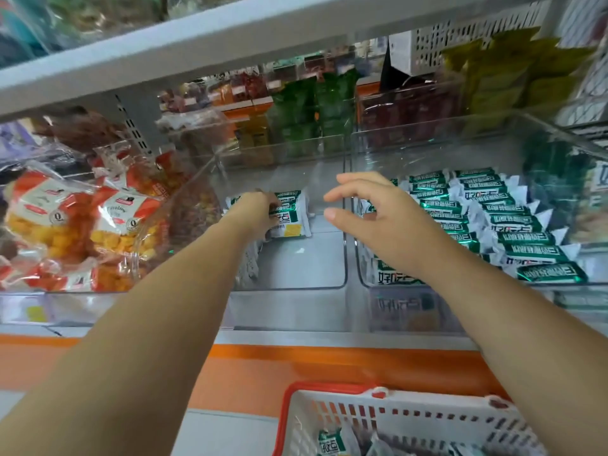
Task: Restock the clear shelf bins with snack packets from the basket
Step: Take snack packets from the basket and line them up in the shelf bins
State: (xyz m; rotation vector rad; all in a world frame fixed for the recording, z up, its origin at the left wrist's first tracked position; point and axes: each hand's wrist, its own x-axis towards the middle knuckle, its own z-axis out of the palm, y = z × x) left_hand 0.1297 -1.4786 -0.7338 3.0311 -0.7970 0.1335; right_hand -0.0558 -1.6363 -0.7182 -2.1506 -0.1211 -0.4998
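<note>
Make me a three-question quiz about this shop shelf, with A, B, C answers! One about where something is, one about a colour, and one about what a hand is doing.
1. Where is the packet that the left hand holds?
A in the middle clear bin
B on the floor
C in a pocket

2. What colour is the rim of the basket?
A blue
B red
C green

3. What is the right hand doing?
A gripping a packet
B hovering open, holding nothing
C reaching into the basket

Answers:
1 A, the hand and packet are inside the bin's clear walls.
2 B, a red edge runs round the white basket.
3 B, its fingers are spread above the bins.
</note>
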